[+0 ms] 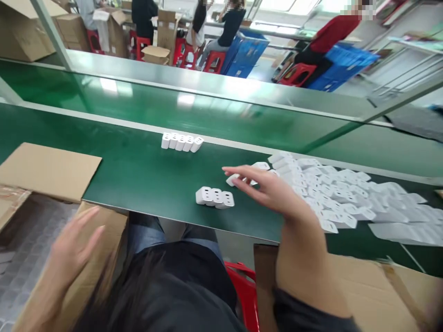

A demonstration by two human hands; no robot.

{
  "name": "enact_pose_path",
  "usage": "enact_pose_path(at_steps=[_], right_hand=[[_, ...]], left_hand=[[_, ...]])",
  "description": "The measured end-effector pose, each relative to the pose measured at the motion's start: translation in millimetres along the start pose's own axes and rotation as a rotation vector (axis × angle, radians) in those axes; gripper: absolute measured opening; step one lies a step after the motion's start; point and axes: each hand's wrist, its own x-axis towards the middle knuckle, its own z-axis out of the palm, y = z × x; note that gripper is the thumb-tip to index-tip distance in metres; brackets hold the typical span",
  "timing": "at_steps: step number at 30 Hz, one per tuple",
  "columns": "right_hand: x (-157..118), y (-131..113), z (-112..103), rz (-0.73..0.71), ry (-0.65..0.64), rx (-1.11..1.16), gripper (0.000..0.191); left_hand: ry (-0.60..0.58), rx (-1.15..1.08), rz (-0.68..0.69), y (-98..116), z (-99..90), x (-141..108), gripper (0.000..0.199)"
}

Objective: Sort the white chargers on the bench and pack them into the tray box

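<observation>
Over the green table (138, 175) my right hand (263, 184) reaches in from the right, its thumb and fingers around a white block (232, 180) whose far part is hidden; another white block (260, 165) lies just behind the hand. My left hand (74, 244) is over the open carton at the lower left, fingers apart and slightly blurred, with nothing in it. A short row of three white blocks (215, 197) stands near the front edge. Farther back, several white blocks (182, 142) form another row. A large heap of white blocks (325, 189) covers the table's right part.
A flat cardboard sheet (48, 168) lies on the table's left. Below it is an open carton (104, 226) with clear plastic trays (38, 249). Another carton (367, 281) is at the lower right, near a red stool (244, 290). People sit beyond the back divider.
</observation>
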Motion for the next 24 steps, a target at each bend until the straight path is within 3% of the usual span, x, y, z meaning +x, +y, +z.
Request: enact_pose_path(at_steps=[4, 7, 9, 12, 14, 16, 19, 21, 22, 24], right_hand=[[-73, 34, 50, 0.281, 0.342, 0.237, 0.034], [-101, 47, 86, 0.428, 0.515, 0.339, 0.035], [-111, 54, 100, 0.469, 0.553, 0.375, 0.035], [-116, 61, 106, 0.479, 0.580, 0.389, 0.033], [-113, 61, 105, 0.457, 0.569, 0.364, 0.032], [-106, 53, 100, 0.406, 0.572, 0.332, 0.029], [-85, 29, 91, 0.239, 0.600, 0.310, 0.024], [-65, 5, 85, 0.057, 0.553, 0.295, 0.026], [-53, -8, 84, -0.038, 0.505, 0.273, 0.029], [-25, -35, 82, -0.201, 0.387, 0.186, 0.037]], left_hand=[[-0.205, -0.056, 0.505, 112, 101.6, 89, 0.055], [-0.346, 0.074, 0.739, 179, 159.4, 124, 0.072], [-0.479, 0.181, 0.774, 203, 186.9, 135, 0.078], [-0.674, 0.241, 0.717, 212, 209.8, 141, 0.066], [-0.713, 0.155, 0.604, 207, 212.2, 143, 0.056], [-0.706, -0.088, 0.389, 197, 205.5, 142, 0.053], [-0.700, -0.757, -0.156, 180, 185.9, 134, 0.061], [-0.636, -1.221, -0.517, 168, 172.0, 124, 0.070], [-0.580, -1.397, -0.644, 162, 165.8, 119, 0.072], [-0.462, -1.606, -0.775, 150, 154.7, 108, 0.071]])
